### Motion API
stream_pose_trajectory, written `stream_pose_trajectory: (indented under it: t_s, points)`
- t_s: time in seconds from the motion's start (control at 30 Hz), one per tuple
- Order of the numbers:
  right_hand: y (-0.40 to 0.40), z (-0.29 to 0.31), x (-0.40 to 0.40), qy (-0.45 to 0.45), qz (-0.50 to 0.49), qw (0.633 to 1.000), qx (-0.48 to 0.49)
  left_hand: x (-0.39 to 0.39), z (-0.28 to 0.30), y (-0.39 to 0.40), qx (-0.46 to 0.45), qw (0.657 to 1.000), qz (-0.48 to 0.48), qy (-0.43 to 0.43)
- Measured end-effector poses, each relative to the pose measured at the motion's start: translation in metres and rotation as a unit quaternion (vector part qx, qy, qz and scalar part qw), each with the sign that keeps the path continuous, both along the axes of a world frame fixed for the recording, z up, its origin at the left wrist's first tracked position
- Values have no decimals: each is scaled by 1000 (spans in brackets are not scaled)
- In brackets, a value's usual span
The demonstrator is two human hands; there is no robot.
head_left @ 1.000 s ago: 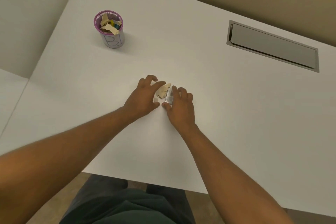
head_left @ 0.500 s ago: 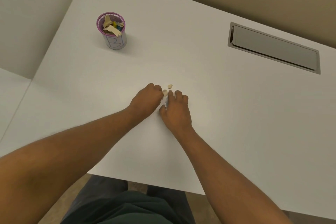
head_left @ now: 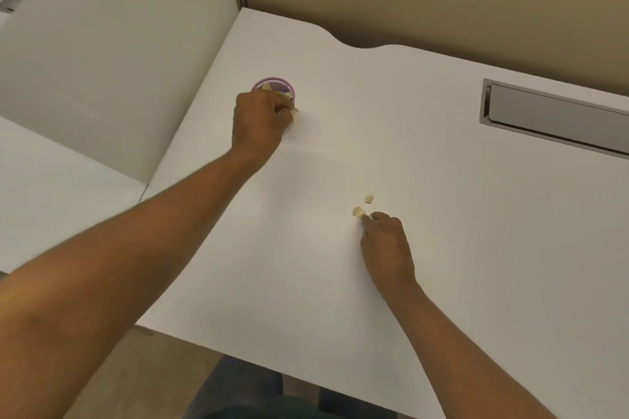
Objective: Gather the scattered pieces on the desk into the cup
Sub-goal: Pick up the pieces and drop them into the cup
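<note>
Nearest the viewer, the right hand (head_left: 386, 245) rests on the white bench (head_left: 442, 248), its fingers (head_left: 366, 220) pinched loosely at a tan piece (head_left: 358, 212) that they touch but have not lifted; a second tan piece (head_left: 369, 199) lies just beyond, apart from the hand; farther off, the left hand (head_left: 260, 122) is curled into a fist around a clutch of pieces (head_left: 295, 111), held at the near rim of the purple-rimmed cup (head_left: 274, 82), which stands toward the bench's far left corner and already holds tan scraps; a grey recessed panel (head_left: 558, 119) sits at the far right. A second earlier both hands were cupped together over a small heap at mid-bench; the left has since carried most of that heap across to the cup, leaving only two pieces on the bench; the task therefore appears close to completion, pending release of this load and one further pick. The cup's side, and any marking on it, is hidden behind the left hand; no brand or legible writing appears elsewhere.
</note>
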State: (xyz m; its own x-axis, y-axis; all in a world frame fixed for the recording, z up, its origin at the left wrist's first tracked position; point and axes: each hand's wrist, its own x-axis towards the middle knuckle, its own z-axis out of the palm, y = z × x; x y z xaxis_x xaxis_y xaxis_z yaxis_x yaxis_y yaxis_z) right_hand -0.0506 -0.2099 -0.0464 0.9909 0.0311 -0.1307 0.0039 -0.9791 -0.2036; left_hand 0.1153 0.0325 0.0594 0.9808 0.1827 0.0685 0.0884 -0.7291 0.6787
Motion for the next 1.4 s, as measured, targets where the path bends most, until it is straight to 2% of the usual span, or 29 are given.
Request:
stream_pose_trajectory:
  t_s: [0.17, 0.4, 0.53, 0.63, 0.7, 0.83, 0.9, 0.97, 1.07, 1.17, 1.3, 1.4]
  points:
    - [-3, -3, 0, -5, -6, 999, 31, 56, 6, 22, 124, 987, -42, 91]
    - [-5, -5, 0, 2, -4, 999, 39, 80, -5, 26, 250, 944, -147, 155]
    - [-5, -2, 0, -6, -13, 997, 79, 82, -1, 29, 255, 938, -171, 162]
    - [-5, 6, 2, -20, -69, 985, 159, 82, 10, 32, 255, 938, -185, 145]
    - [-3, 15, 4, -25, -132, 961, 241, 83, 20, 36, 255, 941, -182, 128]
    - [16, 48, 23, -30, -215, 889, 402, 67, 34, 44, 213, 963, -157, 51]
    - [32, 65, 46, -20, -219, 871, 438, 42, 31, 44, 180, 973, -144, 12]
    - [50, 83, 78, -4, -210, 867, 452, 12, 17, 41, 165, 977, -132, 12]
    - [78, 103, 130, -26, -138, 888, 438, -32, -19, 39, 156, 973, -156, 74]
    - [108, 114, 178, -40, -38, 920, 388, -65, -57, 38, 175, 948, -216, 155]
    - [144, 110, 226, -31, 135, 964, 227, -93, -90, 35, 232, 891, -316, 231]
    - [164, 100, 246, -13, 218, 971, 94, -101, -99, 29, 266, 875, -334, 228]
